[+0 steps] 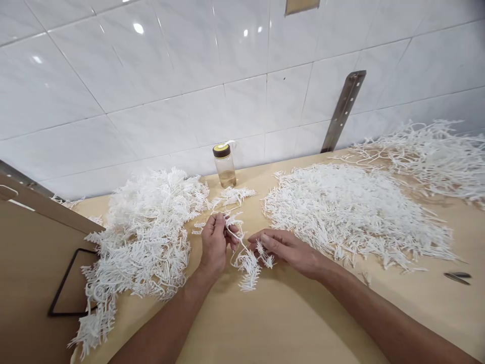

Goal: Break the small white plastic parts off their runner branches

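Near the middle of the wooden table [295, 313], my left hand [216, 242] pinches a white branching strand piece [248, 265] between thumb and fingers. The piece hangs down toward the table, with feathery tufts at its lower end. My right hand [282, 246] is beside it on the right, fingers curled together around a small white tuft [265, 255]; the fingertips are partly hidden. Just beyond my hands lies another white tufted piece [237, 194].
A large white heap [151, 227] lies left, another [348, 207] right, with longer loose strands [435, 156] at the far right. A bottle [225, 167] stands by the tiled wall. Small dark snips [457, 277] lie far right. A cardboard box [34, 273] is at left.
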The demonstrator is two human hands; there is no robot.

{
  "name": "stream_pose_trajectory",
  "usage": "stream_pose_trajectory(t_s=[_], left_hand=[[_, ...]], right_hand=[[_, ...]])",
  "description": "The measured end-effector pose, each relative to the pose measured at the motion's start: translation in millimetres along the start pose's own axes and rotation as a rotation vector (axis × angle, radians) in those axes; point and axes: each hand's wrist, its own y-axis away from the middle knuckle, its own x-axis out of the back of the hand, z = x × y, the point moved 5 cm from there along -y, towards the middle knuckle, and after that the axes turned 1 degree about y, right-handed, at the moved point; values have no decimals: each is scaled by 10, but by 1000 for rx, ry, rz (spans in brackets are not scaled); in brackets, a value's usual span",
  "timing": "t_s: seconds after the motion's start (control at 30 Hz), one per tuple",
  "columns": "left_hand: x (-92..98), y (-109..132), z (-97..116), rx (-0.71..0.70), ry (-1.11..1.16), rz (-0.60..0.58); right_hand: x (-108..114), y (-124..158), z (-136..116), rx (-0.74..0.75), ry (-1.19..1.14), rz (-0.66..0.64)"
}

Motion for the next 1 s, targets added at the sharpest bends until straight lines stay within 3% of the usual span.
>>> stream_pose_trajectory(t_s=[0.2, 0.33, 0.47, 0.57, 0.73, 0.83, 1.0], left_hand=[[33, -48, 45, -46, 9, 12], [-18, -4, -13, 20, 18, -34], [-134, 96, -113, 195, 23, -163], [-185, 145, -135, 219, 4, -237], [-146, 103, -152, 130, -50, -202], [-97, 71, -151, 40, -154, -151], [-111, 98, -71, -149, -401, -211]], right_hand=[[17, 48, 68, -75, -121, -52], [53, 16, 83, -24, -141, 50], [138, -14, 84, 46, -135, 208], [236, -23, 105, 90, -99, 356], [318, -30, 131, 114, -29, 472], [308, -32, 135, 112, -8, 470], [292, -32, 148, 115, 17, 445]])
